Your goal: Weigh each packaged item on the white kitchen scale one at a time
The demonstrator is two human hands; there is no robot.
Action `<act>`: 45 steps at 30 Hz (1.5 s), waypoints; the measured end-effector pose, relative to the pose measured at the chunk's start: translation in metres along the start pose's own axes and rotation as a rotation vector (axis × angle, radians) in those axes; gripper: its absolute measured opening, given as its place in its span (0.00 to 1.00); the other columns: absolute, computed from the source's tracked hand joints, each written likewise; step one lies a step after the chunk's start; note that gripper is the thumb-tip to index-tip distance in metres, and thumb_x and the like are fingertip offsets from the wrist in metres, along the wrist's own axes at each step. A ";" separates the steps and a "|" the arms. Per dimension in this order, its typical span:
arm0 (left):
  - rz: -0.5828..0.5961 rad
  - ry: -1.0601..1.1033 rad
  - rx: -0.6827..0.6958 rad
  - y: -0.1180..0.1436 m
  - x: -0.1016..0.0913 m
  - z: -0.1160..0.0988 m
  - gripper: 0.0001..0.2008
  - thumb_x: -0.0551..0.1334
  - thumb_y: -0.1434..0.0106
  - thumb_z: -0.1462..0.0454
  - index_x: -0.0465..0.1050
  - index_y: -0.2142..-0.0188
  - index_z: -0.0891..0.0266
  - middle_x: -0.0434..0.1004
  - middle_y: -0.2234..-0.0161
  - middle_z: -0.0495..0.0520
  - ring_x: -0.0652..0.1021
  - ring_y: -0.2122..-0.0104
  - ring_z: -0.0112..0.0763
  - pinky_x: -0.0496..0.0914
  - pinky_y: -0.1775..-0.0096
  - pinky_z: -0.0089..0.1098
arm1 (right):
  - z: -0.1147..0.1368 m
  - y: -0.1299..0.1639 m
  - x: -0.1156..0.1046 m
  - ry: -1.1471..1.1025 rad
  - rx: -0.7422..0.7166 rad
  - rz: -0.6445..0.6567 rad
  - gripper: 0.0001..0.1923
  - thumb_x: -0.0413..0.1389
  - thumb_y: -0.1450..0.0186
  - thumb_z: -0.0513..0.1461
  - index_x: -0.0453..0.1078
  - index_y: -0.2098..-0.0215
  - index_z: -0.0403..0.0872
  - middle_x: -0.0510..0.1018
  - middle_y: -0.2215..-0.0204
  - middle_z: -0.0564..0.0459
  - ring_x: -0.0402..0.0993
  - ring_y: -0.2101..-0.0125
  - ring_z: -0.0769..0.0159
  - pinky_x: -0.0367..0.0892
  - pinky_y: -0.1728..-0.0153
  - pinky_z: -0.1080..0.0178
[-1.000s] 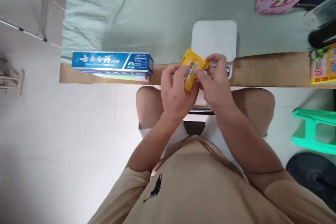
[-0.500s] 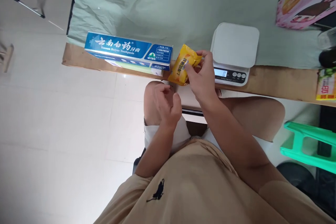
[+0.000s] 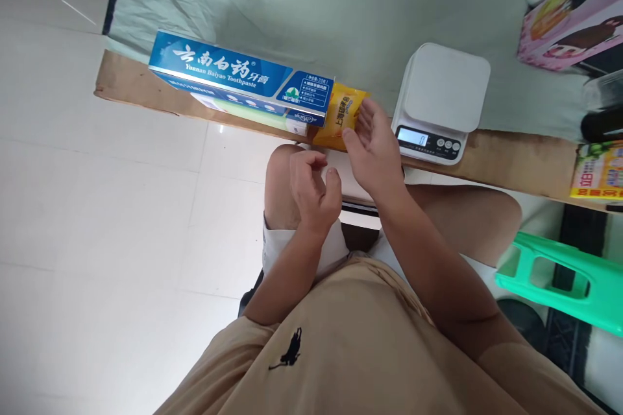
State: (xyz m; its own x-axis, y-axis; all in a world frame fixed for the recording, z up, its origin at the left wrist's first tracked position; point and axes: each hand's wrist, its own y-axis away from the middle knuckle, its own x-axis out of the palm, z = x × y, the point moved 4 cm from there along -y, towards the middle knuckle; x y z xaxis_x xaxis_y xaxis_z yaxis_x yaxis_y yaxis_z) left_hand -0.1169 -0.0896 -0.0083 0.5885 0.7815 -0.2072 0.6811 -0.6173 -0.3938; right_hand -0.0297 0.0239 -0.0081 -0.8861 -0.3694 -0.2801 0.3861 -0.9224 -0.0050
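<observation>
**Resting a yellow packet at the table edge**

Lying, in the head view, against the right end of the blue toothpaste box (image 3: 241, 79), on the brown table edge (image 3: 506, 159): the yellow packet (image 3: 341, 118), a little above picture centre. Hovering just at 4 o'clock of the packet: right hand (image 3: 372, 146), fingers loosely spread, palm open, fingertips at the packet's right side; whether touching or only just beside, cannot tell. Holding nothing. Curled lower, at 7 o'clock of the packet and above the left knee: left hand (image 3: 311, 191), fingers bent inward in a narrow, loose curl, thumb near the forefinger, nothing visible inside.

Standing at 3 o'clock of the packet, near but apart: white kitchen scale (image 3: 445, 94), display and buttons facing the person. Spread behind, toward 12 o'clock: pale green cloth (image 3: 341, 6). Sitting at 2 o'clock, far corner: pink carton (image 3: 569, 26). Showing at 3 o'clock, right border: yellow-green pack (image 3: 598, 172). Standing at 4 o'clock on the floor: green plastic stool (image 3: 559, 275)
</observation>
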 end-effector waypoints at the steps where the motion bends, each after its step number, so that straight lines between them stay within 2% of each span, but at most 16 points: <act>1: 0.001 0.010 -0.012 0.000 0.000 0.001 0.06 0.58 0.31 0.62 0.67 0.55 0.58 0.73 0.61 0.54 0.76 0.61 0.35 0.74 0.58 0.37 | 0.001 0.000 0.003 -0.020 0.014 -0.012 0.31 0.56 0.29 0.51 0.57 0.31 0.54 0.66 0.26 0.46 0.63 0.23 0.57 0.63 0.21 0.46; 6: 0.003 0.014 0.002 0.000 0.000 0.003 0.07 0.57 0.29 0.60 0.67 0.55 0.57 0.72 0.61 0.53 0.75 0.61 0.34 0.74 0.58 0.37 | 0.008 -0.005 0.016 -0.093 0.014 -0.013 0.29 0.54 0.31 0.46 0.57 0.33 0.54 0.71 0.28 0.47 0.65 0.25 0.62 0.64 0.20 0.50; 10: 0.003 -0.002 0.021 -0.003 -0.002 0.000 0.07 0.56 0.29 0.60 0.67 0.54 0.58 0.72 0.62 0.54 0.75 0.62 0.35 0.73 0.59 0.37 | 0.008 -0.008 0.019 -0.083 0.008 -0.014 0.28 0.52 0.30 0.46 0.56 0.34 0.54 0.71 0.29 0.48 0.65 0.25 0.63 0.62 0.19 0.49; 14: 0.067 -0.129 0.003 -0.008 0.003 -0.002 0.05 0.58 0.31 0.62 0.68 0.56 0.58 0.76 0.61 0.55 0.77 0.59 0.37 0.74 0.55 0.39 | 0.011 -0.003 0.014 -0.115 0.013 -0.013 0.26 0.52 0.31 0.46 0.57 0.36 0.55 0.73 0.31 0.49 0.68 0.26 0.63 0.61 0.19 0.47; 17: 0.109 -0.205 0.025 -0.011 0.007 -0.005 0.04 0.60 0.31 0.63 0.70 0.57 0.58 0.79 0.59 0.56 0.78 0.57 0.38 0.74 0.53 0.39 | 0.017 0.013 0.000 -0.144 0.005 -0.013 0.23 0.53 0.30 0.47 0.61 0.38 0.56 0.75 0.33 0.49 0.71 0.28 0.64 0.64 0.20 0.48; 20: 0.126 -0.224 0.038 -0.012 0.009 -0.004 0.05 0.60 0.31 0.63 0.71 0.55 0.58 0.79 0.58 0.57 0.79 0.56 0.39 0.74 0.52 0.40 | 0.020 0.038 -0.024 -0.202 -0.004 -0.008 0.22 0.57 0.29 0.52 0.65 0.40 0.57 0.77 0.34 0.49 0.74 0.30 0.62 0.70 0.24 0.48; 23: 0.132 -0.247 0.021 -0.012 0.008 0.000 0.08 0.60 0.31 0.62 0.70 0.53 0.57 0.79 0.58 0.57 0.79 0.55 0.41 0.75 0.51 0.43 | 0.011 0.066 -0.058 -0.267 -0.022 -0.057 0.24 0.62 0.32 0.55 0.69 0.43 0.56 0.80 0.38 0.48 0.78 0.35 0.59 0.77 0.31 0.49; 28: 0.153 -0.133 0.081 -0.010 0.005 0.004 0.11 0.58 0.27 0.53 0.71 0.54 0.55 0.76 0.60 0.58 0.77 0.58 0.44 0.75 0.53 0.49 | -0.015 0.105 -0.138 -0.257 -0.077 -0.296 0.16 0.65 0.36 0.49 0.75 0.52 0.55 0.85 0.50 0.48 0.85 0.45 0.57 0.84 0.43 0.48; 31: 0.218 -0.041 0.144 -0.007 0.016 -0.002 0.13 0.59 0.29 0.49 0.72 0.56 0.52 0.75 0.63 0.58 0.76 0.62 0.48 0.74 0.60 0.54 | -0.028 0.123 -0.197 -0.188 -0.063 -0.513 0.15 0.67 0.39 0.48 0.76 0.56 0.53 0.85 0.54 0.48 0.87 0.50 0.57 0.84 0.47 0.48; 34: 0.341 0.044 0.222 0.004 0.047 -0.019 0.11 0.61 0.31 0.50 0.74 0.55 0.48 0.76 0.64 0.58 0.76 0.64 0.50 0.73 0.63 0.55 | -0.045 0.139 -0.250 -0.114 0.000 -0.724 0.15 0.66 0.40 0.47 0.75 0.57 0.51 0.84 0.55 0.49 0.86 0.52 0.59 0.82 0.45 0.49; 37: 0.517 0.111 0.301 0.024 0.094 -0.048 0.12 0.62 0.32 0.53 0.76 0.53 0.51 0.79 0.62 0.57 0.78 0.63 0.47 0.76 0.62 0.51 | -0.063 0.152 -0.292 -0.051 0.030 -0.881 0.14 0.63 0.40 0.43 0.74 0.57 0.50 0.81 0.56 0.51 0.83 0.52 0.63 0.79 0.42 0.49; 40: 0.752 0.205 0.380 0.045 0.152 -0.085 0.12 0.60 0.32 0.59 0.75 0.50 0.55 0.82 0.58 0.58 0.81 0.58 0.43 0.78 0.59 0.45 | -0.077 0.160 -0.324 0.004 0.045 -1.007 0.14 0.61 0.41 0.41 0.73 0.56 0.51 0.79 0.53 0.51 0.81 0.50 0.63 0.77 0.40 0.47; 42: 0.898 0.252 0.357 0.056 0.196 -0.109 0.12 0.60 0.31 0.59 0.74 0.49 0.56 0.82 0.56 0.59 0.81 0.56 0.43 0.78 0.56 0.43 | -0.080 0.160 -0.343 0.039 0.032 -1.075 0.16 0.60 0.43 0.40 0.73 0.55 0.51 0.77 0.49 0.50 0.79 0.48 0.61 0.75 0.38 0.45; 44: 0.982 0.290 0.307 0.061 0.243 -0.131 0.13 0.62 0.31 0.57 0.74 0.49 0.56 0.82 0.54 0.59 0.82 0.53 0.44 0.79 0.51 0.44 | -0.079 0.158 -0.361 0.071 0.002 -1.130 0.18 0.60 0.45 0.39 0.72 0.55 0.52 0.75 0.44 0.49 0.78 0.45 0.60 0.73 0.36 0.45; 45: 0.986 0.319 0.307 0.062 0.267 -0.142 0.13 0.62 0.30 0.57 0.74 0.48 0.56 0.82 0.53 0.59 0.82 0.51 0.44 0.79 0.48 0.44 | -0.078 0.156 -0.370 0.085 -0.017 -1.150 0.19 0.60 0.46 0.38 0.72 0.55 0.53 0.75 0.42 0.49 0.78 0.43 0.59 0.72 0.35 0.45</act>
State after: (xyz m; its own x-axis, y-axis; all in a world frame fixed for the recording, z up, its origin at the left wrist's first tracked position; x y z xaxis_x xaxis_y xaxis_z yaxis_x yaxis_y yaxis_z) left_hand 0.1445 0.0674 0.0394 0.9343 -0.1343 -0.3303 -0.2670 -0.8775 -0.3984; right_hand 0.3778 0.0255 0.0200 -0.6966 0.6982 -0.1653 -0.6347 -0.7070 -0.3119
